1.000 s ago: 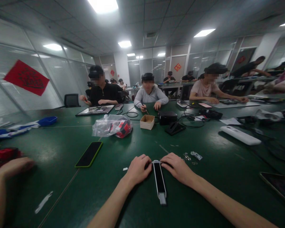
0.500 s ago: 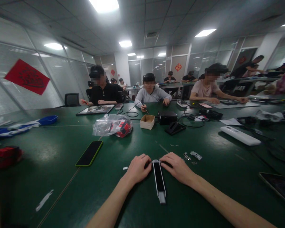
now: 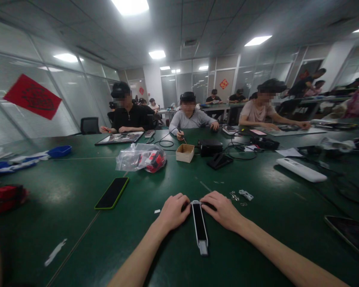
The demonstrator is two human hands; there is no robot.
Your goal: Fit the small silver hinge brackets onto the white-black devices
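Your 1 camera sits on your head, facing forward and down across the table (image 3: pixel 77 171) at both hands.

The table (image 3: pixel 131 229) has a smooth green surface with a soft sheen and cloudy reflections. Nearest the camera from the box (image 3: pixel 185 158), the slim device (image 3: pixel 200 223) pairs a smooth, glossy black face with a pale rim that looks like plastic. The box itself is matt tan, either wood or card. Left of the box, the bag (image 3: pixel 125 160) is clear, crinkled plastic with shiny folds; beyond the bag, the tray (image 3: pixel 60 151) looks like smooth blue plastic. Right of the box, the long white case (image 3: pixel 301 170) resembles smooth plastic; nearer, the small rings (image 3: pixel 234 196) shine like metal.
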